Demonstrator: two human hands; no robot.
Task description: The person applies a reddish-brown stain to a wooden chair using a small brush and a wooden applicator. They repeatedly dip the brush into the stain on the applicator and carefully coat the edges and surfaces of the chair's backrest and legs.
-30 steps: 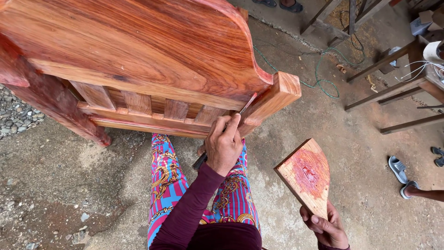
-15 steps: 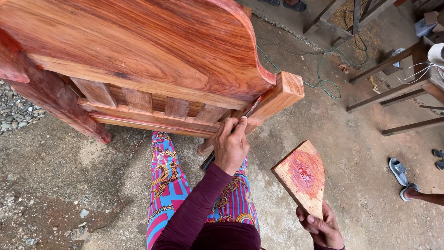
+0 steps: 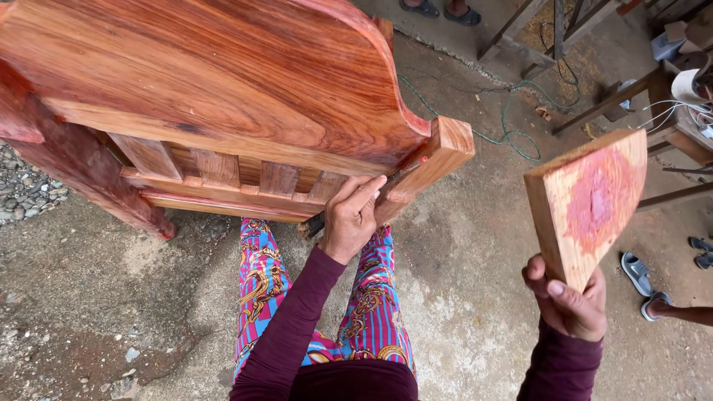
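The left hand (image 3: pixel 350 217) rests against the underside of a large reddish wooden furniture piece (image 3: pixel 223 82) that lies tipped on the concrete floor (image 3: pixel 460 297). Its fingers are closed around a thin dark tool (image 3: pixel 401 174) — only a short stretch of it shows, running up along the inner face of the square corner post (image 3: pixel 438 156), and what kind of tool it is cannot be told. The fingertips press toward the joint where the post meets the lower rail (image 3: pixel 223 194), just beside the row of short upright slats (image 3: pixel 215 167).

The right hand (image 3: pixel 568 301) is raised well apart to the right, near the camera. Its fingers are clamped on the lower corner of a flat wooden block (image 3: pixel 587 204), thumb on the near face; the block stands tilted in the air, its broad face stained pink-red in the middle.

Below the furniture the person's own legs in bright patterned trousers (image 3: pixel 364 312) stretch toward it, and both arms wear dark maroon sleeves (image 3: pixel 297 319).

On the far side a green cord (image 3: pixel 512 111) trails over the floor next to a dark metal frame (image 3: pixel 594 104). At the right edge lie grey sandals (image 3: pixel 639 273); at the far top 2 feet in dark sandals (image 3: pixel 438 9) belong to someone else. Gravel (image 3: pixel 22 186) lies at the far left
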